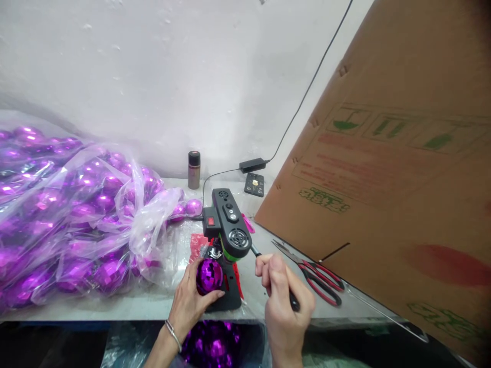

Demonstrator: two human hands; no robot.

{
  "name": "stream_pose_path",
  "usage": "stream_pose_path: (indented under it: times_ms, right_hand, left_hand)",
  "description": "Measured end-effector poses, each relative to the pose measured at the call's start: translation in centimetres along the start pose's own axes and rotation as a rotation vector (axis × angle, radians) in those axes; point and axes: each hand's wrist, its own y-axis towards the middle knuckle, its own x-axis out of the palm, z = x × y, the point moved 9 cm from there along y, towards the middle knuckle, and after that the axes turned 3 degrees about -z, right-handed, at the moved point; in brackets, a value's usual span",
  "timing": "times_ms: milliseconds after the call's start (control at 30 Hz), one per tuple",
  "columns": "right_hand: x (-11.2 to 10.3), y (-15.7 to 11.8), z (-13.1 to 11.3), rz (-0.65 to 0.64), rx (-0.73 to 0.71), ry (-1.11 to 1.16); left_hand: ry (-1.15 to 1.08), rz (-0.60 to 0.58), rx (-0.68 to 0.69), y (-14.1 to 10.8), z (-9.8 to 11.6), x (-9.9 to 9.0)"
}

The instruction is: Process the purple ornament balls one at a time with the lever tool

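Observation:
My left hand (pixel 190 299) curls round a shiny purple faceted ball (pixel 209 276), thumb at its lower edge and fingers on its left side. The ball rests on the black base (pixel 226 301) of a small bench machine that looks like a mini drill press (pixel 232 225). Its black head, with round vents and a red switch, overhangs just behind the ball; the tool under the head is hidden. To the right of the machine, my right hand (pixel 286 296) is closed round the black grip of a lever handle (pixel 294 302) whose metal rod runs toward the head.
A clear plastic bag (pixel 153 220) of purple balls fills the left. Red-handled scissors (pixel 320 281) lie on the right before a large cardboard box (pixel 383 168). A small bottle (pixel 194 171) and power adapter (pixel 252 165) are by the wall. More purple balls (pixel 213 347) sit below the table edge.

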Motion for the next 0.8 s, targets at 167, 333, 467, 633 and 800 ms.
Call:
stream_pose_path:
  times_ms: [167, 333, 467, 633, 800]
  right_hand:
    - [0.0, -0.2, 0.1, -0.004, -0.007, 0.002]
    - [0.0, -0.5, 0.2, -0.017, -0.006, 0.025]
    - [0.1, -0.6, 0.3, -0.035, 0.002, 0.029]
    - [0.0, -0.7, 0.3, -0.026, 0.020, 0.026]
    - [0.0, -0.8, 0.3, -0.036, -0.001, 0.039]
  left_hand:
    - [0.078, 0.010, 0.068, 0.2, 0.2, 0.4]
    - [0.122, 0.012, 0.122, 0.2, 1.0, 0.8]
    - [0.143, 0.012, 0.118, 0.8, 1.5, 1.4]
    - [0.086, -0.006, 0.075, 1.9, 1.3, 2.4]
    - [-0.144, -0.072, -0.036, 2.1, -0.2, 2.5]
